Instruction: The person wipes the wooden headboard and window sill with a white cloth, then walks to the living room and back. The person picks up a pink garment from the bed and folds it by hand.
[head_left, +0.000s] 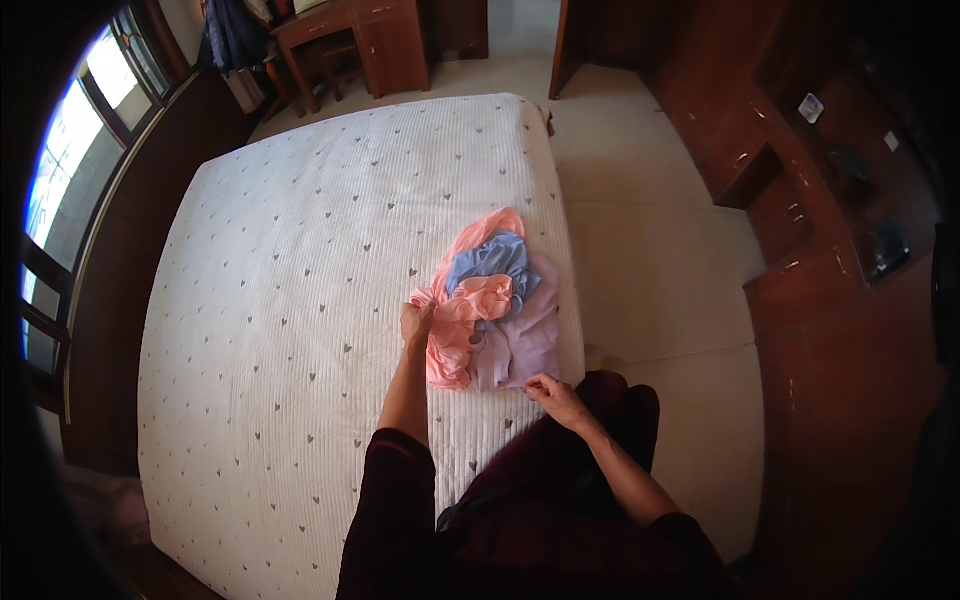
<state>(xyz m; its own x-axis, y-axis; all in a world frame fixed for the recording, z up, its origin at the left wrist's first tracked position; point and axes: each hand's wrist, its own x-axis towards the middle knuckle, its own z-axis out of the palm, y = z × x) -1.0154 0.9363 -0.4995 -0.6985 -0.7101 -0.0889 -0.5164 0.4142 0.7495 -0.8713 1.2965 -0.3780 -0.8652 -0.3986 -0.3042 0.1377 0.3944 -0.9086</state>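
A crumpled pink garment (451, 330) lies on top of a small heap of clothes near the bed's right edge. My left hand (417, 321) pinches its left side. Bunched blue cloth (491, 259) sits in the middle of the heap, partly covered by a pink fold. Beneath and to the right spreads a lavender garment (534, 330), its lower edge towards me. My right hand (556, 399) is at that garment's lower right corner with curled fingers; whether they grip the fabric is unclear.
The heap rests on a white quilted bed cover (300, 300) printed with grey hearts. My knees are against the bed's right side. Tiled floor (660, 285) separates the bed from reddish-brown wooden cabinets (832, 390). A wooden desk (394, 45) stands beyond the far end; windows (75, 165) are at left.
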